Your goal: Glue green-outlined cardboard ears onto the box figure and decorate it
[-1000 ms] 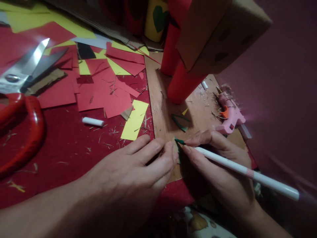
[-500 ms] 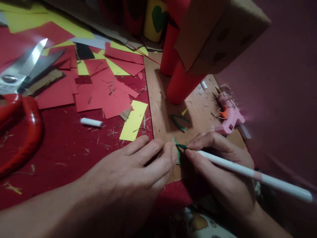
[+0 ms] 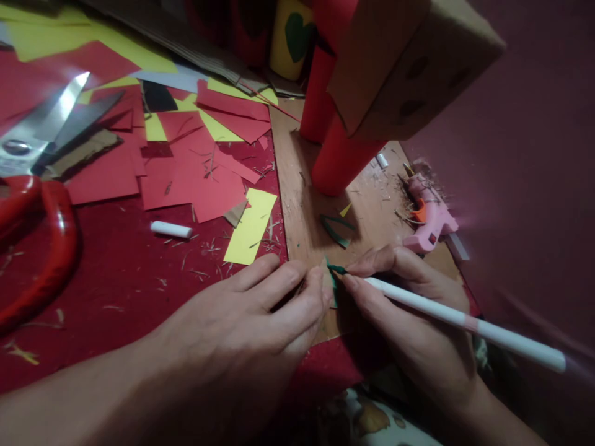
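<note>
My right hand (image 3: 413,310) is closed round a white marker (image 3: 432,313) with a green tip, held like a pen. The tip touches the green-coloured edge of a small cardboard piece (image 3: 331,288) that lies on a wooden board (image 3: 297,223). Pressing down on that piece from the left is my left hand (image 3: 269,316), its fingers bent together; they cover much of it. A green-edged cut-out (image 3: 338,230) lies on the board just beyond my fingertips.
Red cardboard tubes (image 3: 337,161) support a cardboard box (image 3: 409,68) behind my hands. At the right is a pink glue gun (image 3: 433,217). Large red-handled scissors (image 3: 60,229), red paper scraps (image 3: 186,167), a yellow strip (image 3: 251,226) and a white stick (image 3: 171,230) lie left.
My right hand and the marker have shifted slightly left, with the tip now along the upper part of the piece's edge. My left hand has stayed in place.
</note>
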Available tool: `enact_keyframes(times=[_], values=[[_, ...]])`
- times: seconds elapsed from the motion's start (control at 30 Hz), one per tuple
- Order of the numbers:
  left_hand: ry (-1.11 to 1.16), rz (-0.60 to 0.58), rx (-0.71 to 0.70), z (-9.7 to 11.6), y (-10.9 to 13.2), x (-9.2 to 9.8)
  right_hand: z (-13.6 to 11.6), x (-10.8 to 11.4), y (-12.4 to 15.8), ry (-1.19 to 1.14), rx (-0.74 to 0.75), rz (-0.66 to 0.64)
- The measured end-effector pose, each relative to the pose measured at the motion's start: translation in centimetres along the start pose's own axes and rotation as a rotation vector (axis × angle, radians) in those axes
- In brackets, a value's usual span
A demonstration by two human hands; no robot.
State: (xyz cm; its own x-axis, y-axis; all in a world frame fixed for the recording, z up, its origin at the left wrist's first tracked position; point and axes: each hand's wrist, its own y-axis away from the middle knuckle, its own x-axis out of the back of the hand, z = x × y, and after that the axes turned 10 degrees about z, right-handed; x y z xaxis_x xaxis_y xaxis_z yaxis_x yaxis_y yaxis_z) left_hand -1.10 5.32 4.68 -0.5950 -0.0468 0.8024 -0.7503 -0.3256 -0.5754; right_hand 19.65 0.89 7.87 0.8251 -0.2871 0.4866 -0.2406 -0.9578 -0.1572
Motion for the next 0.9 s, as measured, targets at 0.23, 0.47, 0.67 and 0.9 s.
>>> enact_keyframes(times=[0.23,0.47,0.67,0.9], values=[[-0.012,0.060,0.026,0.4,0.3,-0.9,0.1,-0.3,0.0,-0.032,-0.008,0.007],[-0.002,0.043,0.007,0.0,0.1,-0.8,0.0,-0.5,0.0,-0.041,-0.069,0.017],[-0.030,0.049,0.019,0.2,0.2,-0.8,-0.4,-0.7,-0.4,-0.037,-0.058,0.053],[0.004,-0.059,-0.034,-0.2,-0.1,0.4,-0.2,-0.7,-0.4,-0.036,-0.061,0.038]])
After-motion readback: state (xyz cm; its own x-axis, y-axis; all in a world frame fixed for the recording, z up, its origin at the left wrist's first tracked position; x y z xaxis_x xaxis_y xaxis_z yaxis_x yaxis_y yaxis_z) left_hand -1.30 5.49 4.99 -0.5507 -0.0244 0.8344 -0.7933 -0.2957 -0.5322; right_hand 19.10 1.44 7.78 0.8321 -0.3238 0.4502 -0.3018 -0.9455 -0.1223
